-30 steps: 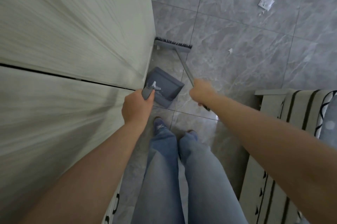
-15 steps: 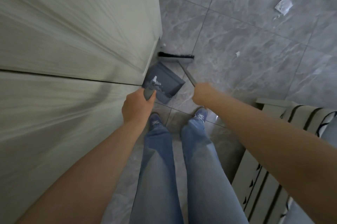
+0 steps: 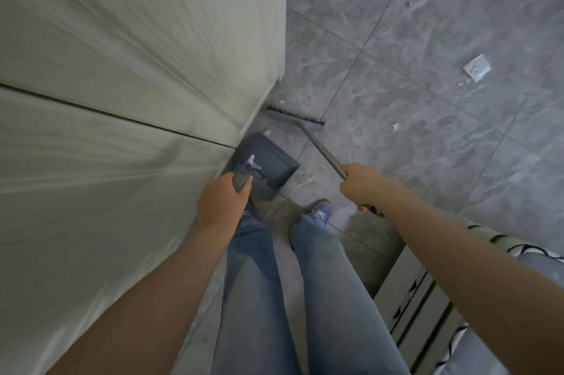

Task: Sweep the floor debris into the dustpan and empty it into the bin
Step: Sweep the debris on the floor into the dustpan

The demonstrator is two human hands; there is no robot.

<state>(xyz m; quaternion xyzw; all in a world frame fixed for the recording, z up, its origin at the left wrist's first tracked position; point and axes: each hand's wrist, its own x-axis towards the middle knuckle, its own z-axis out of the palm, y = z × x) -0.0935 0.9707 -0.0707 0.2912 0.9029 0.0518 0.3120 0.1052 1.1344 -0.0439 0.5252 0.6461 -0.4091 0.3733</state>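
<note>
- Head view looks down past my jeans to the grey tiled floor [image 3: 427, 23], with a pale cabinet [image 3: 137, 54] close on my left.
- My left hand [image 3: 224, 202] is wrapped around the grey handle of the dustpan [image 3: 264, 161], which sits tilted beside the cabinet's foot, just ahead of my left shoe.
- Some white scraps already lie inside the pan, so I judge part of the sweeping is done.
- My right hand [image 3: 361, 184] is closed around the broom handle [image 3: 323, 150], and the broom head [image 3: 294, 118] rests on the floor just beyond the pan's mouth, near the cabinet corner.
- A tiny white fleck [image 3: 267, 131] lies between the bristles and the pan's far edge, so this stroke looks to be about drawing it in.
- Well apart to the right, a small paper bit [image 3: 395, 127] lies on the tiles, and farther off a larger crumpled white wrapper [image 3: 477, 67] with crumbs beside it.
- Next, I reckon I must pull the bristles toward the pan, then reach the broom out to the right for those far pieces and shift the pan to meet them.
- No bin shows anywhere here, so emptying is a later step.
- A patterned piece of furniture [image 3: 427, 313] sits by my right arm.
</note>
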